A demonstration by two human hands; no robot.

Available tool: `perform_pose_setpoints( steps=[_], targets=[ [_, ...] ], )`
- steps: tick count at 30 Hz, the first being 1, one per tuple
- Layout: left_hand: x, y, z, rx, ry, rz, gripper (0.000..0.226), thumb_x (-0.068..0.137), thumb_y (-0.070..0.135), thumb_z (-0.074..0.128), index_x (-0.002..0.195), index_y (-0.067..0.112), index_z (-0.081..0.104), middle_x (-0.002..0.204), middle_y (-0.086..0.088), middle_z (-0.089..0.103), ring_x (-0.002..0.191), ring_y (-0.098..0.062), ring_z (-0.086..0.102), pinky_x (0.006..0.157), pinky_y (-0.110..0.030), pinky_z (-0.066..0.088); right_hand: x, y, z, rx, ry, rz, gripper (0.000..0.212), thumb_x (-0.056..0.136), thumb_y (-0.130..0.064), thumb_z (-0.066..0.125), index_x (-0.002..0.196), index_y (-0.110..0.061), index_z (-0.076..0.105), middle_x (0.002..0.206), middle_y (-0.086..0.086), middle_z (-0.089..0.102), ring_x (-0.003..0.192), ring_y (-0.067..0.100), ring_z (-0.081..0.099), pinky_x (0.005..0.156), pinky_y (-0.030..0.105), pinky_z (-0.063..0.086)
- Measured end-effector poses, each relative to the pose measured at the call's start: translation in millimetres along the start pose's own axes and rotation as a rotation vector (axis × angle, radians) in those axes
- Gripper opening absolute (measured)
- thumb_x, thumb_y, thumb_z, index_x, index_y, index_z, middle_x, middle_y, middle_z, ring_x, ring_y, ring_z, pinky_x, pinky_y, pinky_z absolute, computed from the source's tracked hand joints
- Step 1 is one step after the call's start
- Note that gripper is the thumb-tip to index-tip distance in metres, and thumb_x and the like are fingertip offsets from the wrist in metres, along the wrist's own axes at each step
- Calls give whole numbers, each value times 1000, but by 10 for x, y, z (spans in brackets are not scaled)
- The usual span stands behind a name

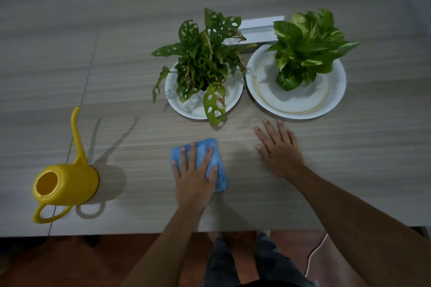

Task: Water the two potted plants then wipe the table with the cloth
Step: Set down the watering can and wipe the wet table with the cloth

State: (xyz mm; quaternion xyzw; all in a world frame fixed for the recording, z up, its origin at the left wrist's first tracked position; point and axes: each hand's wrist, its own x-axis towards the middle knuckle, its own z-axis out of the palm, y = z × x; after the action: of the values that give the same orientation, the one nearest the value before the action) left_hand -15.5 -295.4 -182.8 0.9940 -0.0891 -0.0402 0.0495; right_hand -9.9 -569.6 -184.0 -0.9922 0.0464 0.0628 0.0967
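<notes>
**Clerk:** Item one, far left: yellow plastic watering can [66,184] with a long thin spout, standing on the pale wood-grain table [116,65], handle toward the near edge, untouched by either hand.

**Checker:** And the cloth?

**Clerk:** Item two: folded blue microfibre cloth [200,161], flat on the table near the front edge, long axis running away from the person. The left hand [196,177] lies spread on top of it, palm down, fingers extended, pressing rather than clenched. Bare table lies to its left and right; a sideways sweep looks like the natural next stroke.

**Checker:** Other hand?

**Clerk:** Item three: right hand [279,149], flat on the table, fingers loose, holding nothing, just short of the right dish.

**Checker:** Containers?

**Clerk:** Item four: white round dish [233,98] carrying a potted plant with holed dark-green leaves [203,58]. Item five, just beside it: larger white dish [335,91] carrying a potted plant with glossy light-green leaves [307,46]. Standing water cannot be told.
</notes>
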Motion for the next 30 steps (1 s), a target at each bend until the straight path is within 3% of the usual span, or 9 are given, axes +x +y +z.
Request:
perform_pose_setpoints(
  steps=[4, 9, 13, 17, 20, 23, 26, 30],
  targets=[
    [-611, 273, 24, -62, -50, -47, 56, 103, 56, 28, 156, 39, 34, 167, -8, 24, 154, -37, 17, 118, -64, 23, -11, 10, 17, 15, 17, 7, 56, 97, -55, 22, 151, -39, 25, 161, -6, 21, 149, 27, 12, 115, 50, 15],
    [-280, 782, 63, -66, -70, 211, 57, 102, 59, 30, 156, 46, 25, 170, -2, 17, 157, -30, 10, 121, -61, 18, 0, 20, 31, 13, 48, 0, 55, 97, -53, 25, 149, -36, 31, 160, -4, 25, 147, 29, 18, 113, 52, 22],
    [40, 215, 18, 27, -30, 1, 57, 102, 58, 27, 158, 45, 21, 170, -4, 17, 156, -32, 12, 120, -61, 20, 1, 35, 57, 16, 73, -11, 54, 96, -52, 33, 148, -37, 34, 159, -4, 28, 146, 30, 21, 111, 53, 25],
    [-512, 248, 22, -22, 3, -102, 56, 103, 53, 31, 157, 37, 33, 167, -8, 24, 155, -36, 17, 119, -63, 21, -6, 42, 57, 42, 79, -5, 54, 96, -52, 31, 148, -38, 33, 159, -6, 26, 147, 29, 18, 113, 51, 22],
    [-697, 799, 108, -80, -46, 47, 55, 103, 56, 32, 156, 43, 29, 169, -4, 17, 156, -34, 9, 121, -62, 15, 3, 42, 43, 46, 77, -12, 54, 96, -51, 28, 148, -36, 34, 159, -5, 26, 146, 30, 20, 113, 52, 22],
    [-340, 946, 84, -60, -48, 186, 56, 103, 58, 31, 157, 46, 22, 170, -2, 14, 157, -30, 4, 123, -60, 13, 7, 69, 36, 40, 45, -47, 57, 96, -52, 22, 150, -35, 28, 161, -5, 18, 148, 30, 15, 114, 52, 17],
    [-56, 573, 59, 10, -44, 77, 57, 103, 57, 27, 158, 46, 18, 170, -3, 12, 157, -29, 5, 122, -60, 17, -33, 179, -13, 50, 53, -62, 56, 96, -49, 24, 149, -32, 33, 160, -4, 23, 146, 30, 20, 113, 53, 23],
    [-381, 347, 58, -10, 34, -84, 56, 103, 53, 30, 156, 36, 35, 166, -9, 27, 153, -36, 21, 118, -63, 23, -198, 516, -59, 42, 95, -7, 54, 97, -47, 27, 147, -29, 38, 157, -1, 32, 146, 31, 22, 110, 53, 25]
  ],
)
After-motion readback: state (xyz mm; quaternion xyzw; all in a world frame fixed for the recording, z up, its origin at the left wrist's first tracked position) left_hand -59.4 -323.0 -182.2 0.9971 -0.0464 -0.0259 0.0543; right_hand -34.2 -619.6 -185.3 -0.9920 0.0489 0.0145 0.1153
